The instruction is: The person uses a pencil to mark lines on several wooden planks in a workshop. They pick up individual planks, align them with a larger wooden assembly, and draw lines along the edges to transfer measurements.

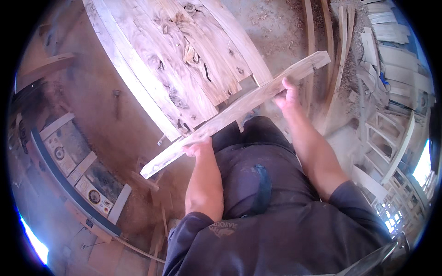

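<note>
Board (239, 112) runs across the near end of our knotty wood panel (147, 46), held in the fingers of our left hand (199, 147) and right hand (288, 94), so we'd probably do well keeping both grips even and nudging it square, no twisting.

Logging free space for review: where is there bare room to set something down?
On the panel beyond the held board; on floor between panel and left machine, except one small object. Crowded: the right, with wood strips and stacked planks.
</note>
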Action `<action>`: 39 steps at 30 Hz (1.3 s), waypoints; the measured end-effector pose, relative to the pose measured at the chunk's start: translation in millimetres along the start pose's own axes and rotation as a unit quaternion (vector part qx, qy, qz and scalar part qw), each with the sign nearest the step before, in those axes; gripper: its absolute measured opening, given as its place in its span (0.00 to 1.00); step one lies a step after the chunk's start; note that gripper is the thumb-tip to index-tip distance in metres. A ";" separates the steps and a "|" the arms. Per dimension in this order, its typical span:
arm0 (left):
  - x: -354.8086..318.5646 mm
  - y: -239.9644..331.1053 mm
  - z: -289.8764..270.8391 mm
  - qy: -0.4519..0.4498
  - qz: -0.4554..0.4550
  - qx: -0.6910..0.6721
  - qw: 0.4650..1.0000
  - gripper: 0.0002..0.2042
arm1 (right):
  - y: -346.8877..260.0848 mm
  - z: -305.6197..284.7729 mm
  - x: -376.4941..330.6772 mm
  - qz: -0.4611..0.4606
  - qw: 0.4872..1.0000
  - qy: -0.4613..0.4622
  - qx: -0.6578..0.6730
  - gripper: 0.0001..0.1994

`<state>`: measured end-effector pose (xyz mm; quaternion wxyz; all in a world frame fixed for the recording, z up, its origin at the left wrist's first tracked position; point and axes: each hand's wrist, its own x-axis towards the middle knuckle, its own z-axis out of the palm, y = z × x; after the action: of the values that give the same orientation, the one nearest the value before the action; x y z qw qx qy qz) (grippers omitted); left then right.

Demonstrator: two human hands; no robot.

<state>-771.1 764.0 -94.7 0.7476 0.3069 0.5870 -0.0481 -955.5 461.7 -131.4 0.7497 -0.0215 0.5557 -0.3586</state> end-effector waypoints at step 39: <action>25.9 3.6 40.9 0.089 0.013 0.058 0.994 0.37 | 5.3 56.8 -16.5 -0.001 0.997 0.072 0.027 0.18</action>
<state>-726.9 753.2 -111.7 0.6739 0.3606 0.6432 -0.0448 -906.6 454.1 -98.5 0.7079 0.0235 0.5982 -0.3749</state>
